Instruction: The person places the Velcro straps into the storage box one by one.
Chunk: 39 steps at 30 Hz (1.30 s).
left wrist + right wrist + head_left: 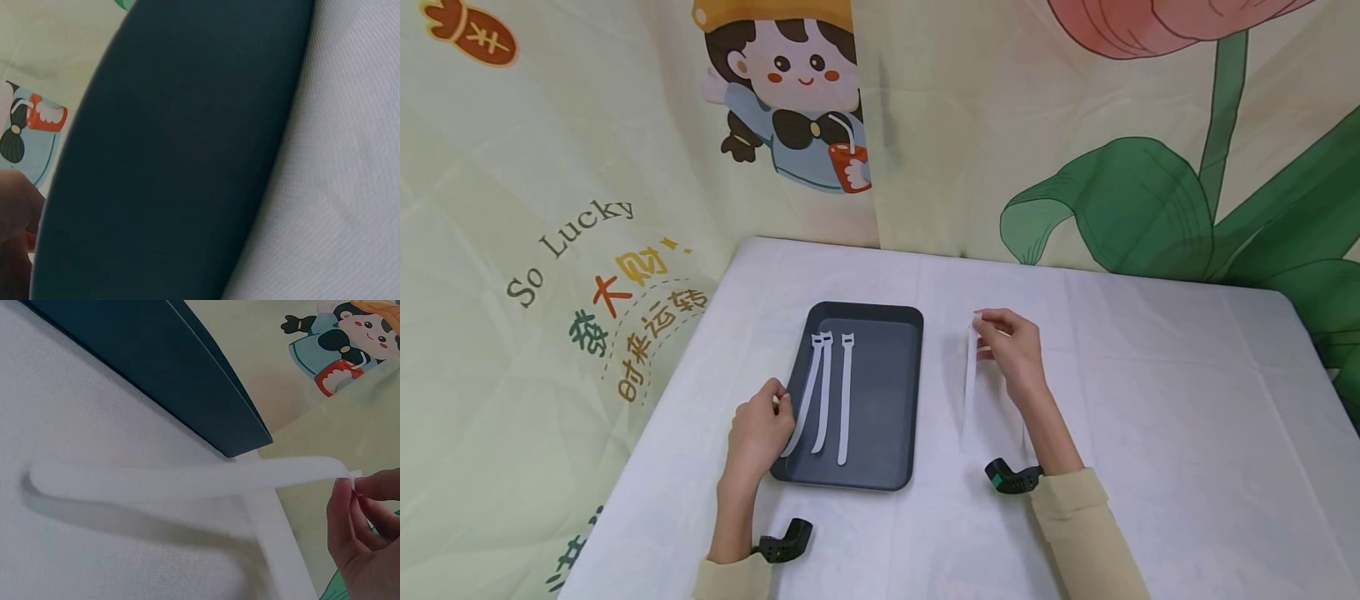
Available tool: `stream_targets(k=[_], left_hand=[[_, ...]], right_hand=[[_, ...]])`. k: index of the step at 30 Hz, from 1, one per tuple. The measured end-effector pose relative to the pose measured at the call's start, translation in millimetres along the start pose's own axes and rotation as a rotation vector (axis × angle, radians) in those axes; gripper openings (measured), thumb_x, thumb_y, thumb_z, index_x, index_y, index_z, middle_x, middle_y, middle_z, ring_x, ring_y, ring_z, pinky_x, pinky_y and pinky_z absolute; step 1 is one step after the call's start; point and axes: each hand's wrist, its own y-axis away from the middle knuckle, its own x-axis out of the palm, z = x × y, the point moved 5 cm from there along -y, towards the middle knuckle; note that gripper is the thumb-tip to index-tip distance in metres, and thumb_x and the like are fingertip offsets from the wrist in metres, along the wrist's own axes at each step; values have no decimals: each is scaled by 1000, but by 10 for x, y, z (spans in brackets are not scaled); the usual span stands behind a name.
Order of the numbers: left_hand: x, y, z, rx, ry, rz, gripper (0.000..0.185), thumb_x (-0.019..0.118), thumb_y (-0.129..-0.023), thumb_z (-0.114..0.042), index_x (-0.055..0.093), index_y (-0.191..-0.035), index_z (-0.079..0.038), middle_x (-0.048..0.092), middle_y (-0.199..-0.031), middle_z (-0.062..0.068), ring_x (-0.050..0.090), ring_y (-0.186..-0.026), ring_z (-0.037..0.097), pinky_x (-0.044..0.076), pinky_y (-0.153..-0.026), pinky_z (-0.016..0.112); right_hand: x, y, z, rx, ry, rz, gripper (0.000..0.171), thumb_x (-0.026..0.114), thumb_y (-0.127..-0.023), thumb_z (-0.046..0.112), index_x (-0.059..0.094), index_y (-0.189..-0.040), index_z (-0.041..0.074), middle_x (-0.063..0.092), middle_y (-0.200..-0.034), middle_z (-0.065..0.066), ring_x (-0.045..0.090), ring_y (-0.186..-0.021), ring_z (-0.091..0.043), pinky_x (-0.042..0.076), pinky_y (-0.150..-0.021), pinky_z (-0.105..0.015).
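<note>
A dark grey tray (880,392) lies on the table with three white cable ties in it. Two of them, the left tie (805,392) and the middle tie (824,400), touch near their heads; the third tie (846,408) lies apart to their right. At the tray's left rim, my left hand (763,429) grips the edge, its fingertips partly hidden in the left wrist view. Right of the tray, my right hand (1013,346) pinches another white cable tie (175,480) by its head end. That strap hangs down toward the table, its tail curving.
A white cloth covers the table (1187,417). Behind it and along its left hangs a printed curtain (940,167). A black wrist camera (786,542) sits on the left wrist, and another black camera (1011,477) on the right.
</note>
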Motion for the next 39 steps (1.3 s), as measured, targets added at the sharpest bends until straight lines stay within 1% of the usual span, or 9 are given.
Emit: stream_targets(k=[6, 9, 14, 16, 22, 24, 28, 32, 39], left_hand=[[-5, 6, 6, 6, 1, -5, 14, 49, -102, -14, 58, -97, -4, 53, -62, 5, 48, -55, 21, 32, -47, 32], [-5, 8, 10, 8, 2, -6, 14, 49, -102, -14, 57, -97, -5, 52, -62, 5, 47, -55, 21, 32, -47, 32], [9, -1, 16, 13, 8, -4, 13, 49, -103, -13, 57, -97, -4, 52, -61, 4, 46, -54, 20, 32, -47, 32], [13, -2, 16, 14, 11, -1, 14, 49, -103, -13, 57, -97, -5, 51, -61, 4, 46, -54, 19, 31, -47, 32], [14, -3, 16, 16, 5, -3, 14, 48, -103, -14, 57, -98, -4, 51, -61, 4, 46, -54, 19, 31, -47, 32], [12, -3, 16, 16, 5, -3, 14, 48, -103, -14, 57, -98, -4, 52, -61, 4, 46, -54, 19, 31, -47, 32], [8, -3, 12, 17, 5, -3, 14, 48, -103, -13, 57, -98, -4, 52, -62, 5, 47, -54, 19, 32, -47, 31], [3, 1, 7, 18, 4, -2, 14, 48, -103, -14, 57, -98, -4, 52, -62, 5, 46, -54, 19, 32, -47, 31], [3, 5, 11, 19, 5, -7, 13, 49, -103, -14, 57, -97, -5, 52, -62, 4, 46, -54, 20, 32, -47, 31]], right_hand=[[78, 22, 76, -6, -23, 30, 29, 67, -100, 21, 67, -122, 2, 68, -112, -14, 66, -76, -17, 60, -66, -29], [115, 34, 119, -15, -45, 46, 29, 67, -100, 20, 66, -122, 1, 70, -109, -15, 66, -73, -17, 60, -65, -30], [175, 39, 181, -39, -77, 75, 29, 67, -100, 20, 67, -121, 0, 70, -101, -12, 66, -69, -15, 60, -64, -30], [201, 43, 212, -46, -82, 85, 30, 67, -101, 20, 67, -122, 0, 70, -101, -12, 66, -69, -15, 60, -64, -30], [305, 71, 331, -59, -108, 120, 30, 67, -100, 17, 66, -123, -2, 70, -94, -7, 67, -71, -22, 60, -62, -30], [350, 80, 365, -64, -124, 135, 30, 67, -100, 16, 66, -123, -3, 69, -91, -6, 66, -70, -21, 60, -61, -30], [449, 99, 416, -75, -129, 154, 29, 68, -100, 16, 66, -122, -3, 69, -90, -9, 66, -68, -20, 60, -60, -32], [559, 102, 429, -81, -135, 172, 28, 67, -100, 15, 67, -121, -3, 71, -90, -10, 67, -68, -21, 60, -61, -34], [757, 88, 383, -64, -153, 199, 24, 65, -99, 11, 66, -118, -3, 72, -91, -10, 67, -63, -18, 60, -60, -35]])
